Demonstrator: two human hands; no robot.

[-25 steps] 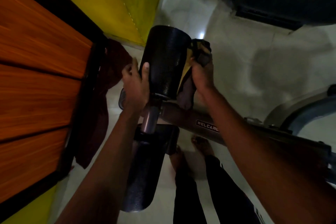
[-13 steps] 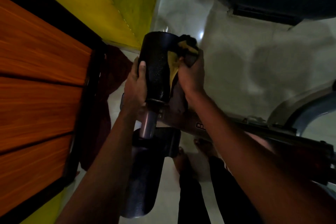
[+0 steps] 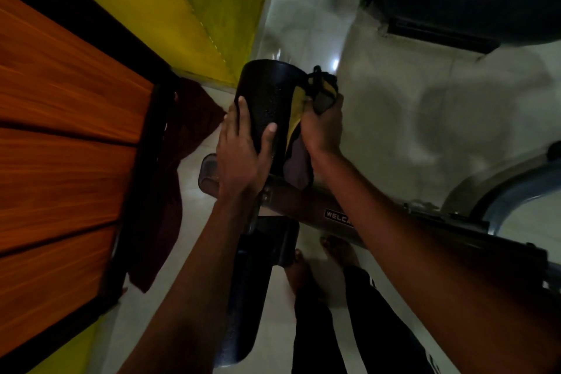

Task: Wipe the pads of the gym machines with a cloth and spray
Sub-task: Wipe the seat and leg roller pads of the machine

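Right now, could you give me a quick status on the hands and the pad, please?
Left hand grips upper pad. Right hand presses cloth to its side. Lower pad untouched below.

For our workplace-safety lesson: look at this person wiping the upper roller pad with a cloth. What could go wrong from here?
1. The pad may turn under the cloth; only the left hand steadies it, so the right hand could slip off.
2. The cloth's loose end hangs by the frame and might snag.
3. Bare feet stand on a glossy floor; any drips could make it slippery.
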